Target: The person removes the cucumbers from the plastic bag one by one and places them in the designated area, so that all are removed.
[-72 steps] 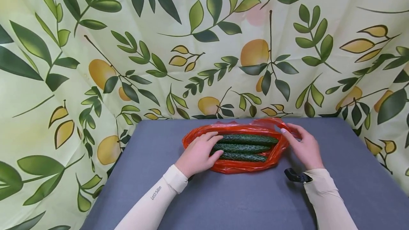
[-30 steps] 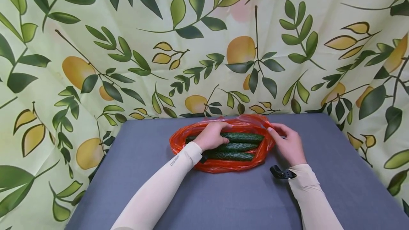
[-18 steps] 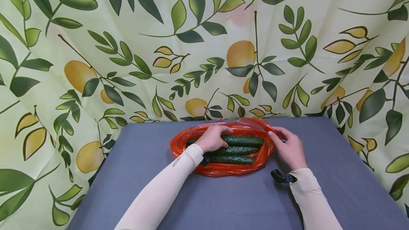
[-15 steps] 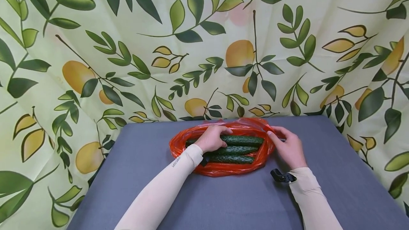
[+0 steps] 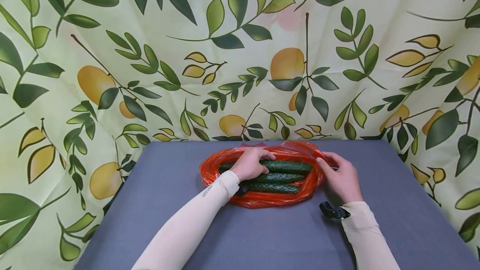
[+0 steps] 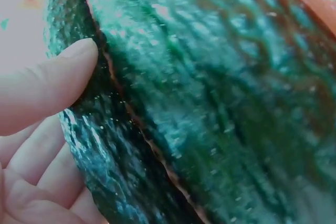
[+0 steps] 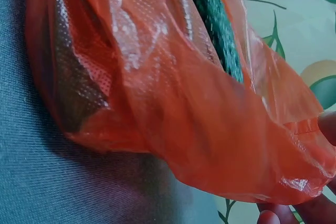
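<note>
Three dark green, bumpy cucumbers lie side by side in an open red plastic bag (image 5: 262,201). My left hand (image 5: 248,166) reaches into the bag from the left and grips the far cucumber (image 5: 290,166). Its thumb (image 6: 63,80) presses one side of that cucumber in the left wrist view, with the other fingers curled behind. The middle cucumber (image 5: 288,178) and near cucumber (image 5: 275,188) lie closer to me, their left ends hidden by my hand and sleeve. My right hand (image 5: 343,178) pinches the bag's right edge between thumb (image 7: 327,127) and fingers.
The bag rests on a grey cloth-covered table (image 5: 240,241), toward its far side. A pale curtain (image 5: 240,70) printed with leaves and oranges rises behind and on both sides. A black strap mount (image 5: 333,211) juts from my right wrist.
My left hand has gone from above the cucumbers' left ends into the bag and taken hold of the far cucumber. My right hand has stayed at the bag's right edge.
</note>
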`<state>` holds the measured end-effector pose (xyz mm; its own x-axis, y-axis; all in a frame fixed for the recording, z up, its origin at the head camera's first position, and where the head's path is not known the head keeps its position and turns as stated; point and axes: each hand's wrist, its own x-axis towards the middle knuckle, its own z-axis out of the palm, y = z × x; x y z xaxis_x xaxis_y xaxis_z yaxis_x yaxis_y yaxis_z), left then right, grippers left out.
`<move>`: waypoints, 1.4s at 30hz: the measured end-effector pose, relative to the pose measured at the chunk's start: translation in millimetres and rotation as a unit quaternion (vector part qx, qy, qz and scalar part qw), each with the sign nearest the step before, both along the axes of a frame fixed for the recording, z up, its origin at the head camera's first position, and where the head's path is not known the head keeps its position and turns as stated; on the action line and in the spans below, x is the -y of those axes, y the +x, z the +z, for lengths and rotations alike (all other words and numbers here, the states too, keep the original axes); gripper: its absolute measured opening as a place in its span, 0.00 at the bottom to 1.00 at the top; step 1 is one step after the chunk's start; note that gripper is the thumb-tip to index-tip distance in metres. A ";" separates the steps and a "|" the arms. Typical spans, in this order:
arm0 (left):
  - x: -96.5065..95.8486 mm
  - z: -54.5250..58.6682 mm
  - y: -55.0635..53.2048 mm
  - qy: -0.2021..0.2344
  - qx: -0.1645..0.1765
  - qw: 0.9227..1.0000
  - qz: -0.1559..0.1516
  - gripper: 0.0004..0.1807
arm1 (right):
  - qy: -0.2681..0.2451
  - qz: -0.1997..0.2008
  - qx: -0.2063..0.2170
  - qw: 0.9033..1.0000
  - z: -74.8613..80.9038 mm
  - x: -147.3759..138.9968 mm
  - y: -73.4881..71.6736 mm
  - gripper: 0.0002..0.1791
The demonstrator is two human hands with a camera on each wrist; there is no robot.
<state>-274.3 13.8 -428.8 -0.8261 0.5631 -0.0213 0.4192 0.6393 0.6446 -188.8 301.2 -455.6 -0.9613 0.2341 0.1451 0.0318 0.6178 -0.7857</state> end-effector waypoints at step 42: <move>57.4 51.1 110.7 0.017 -0.036 0.999 -0.002 0.23 | -0.007 0.017 -0.006 1.000 3.1 -2.5 2.0 0.32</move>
<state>-163.6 -43.6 -377.8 -0.8229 0.5653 0.0574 0.4671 0.6155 0.6348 -186.7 303.7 -452.5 -0.9673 0.2025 0.1526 0.0016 0.6068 -0.7948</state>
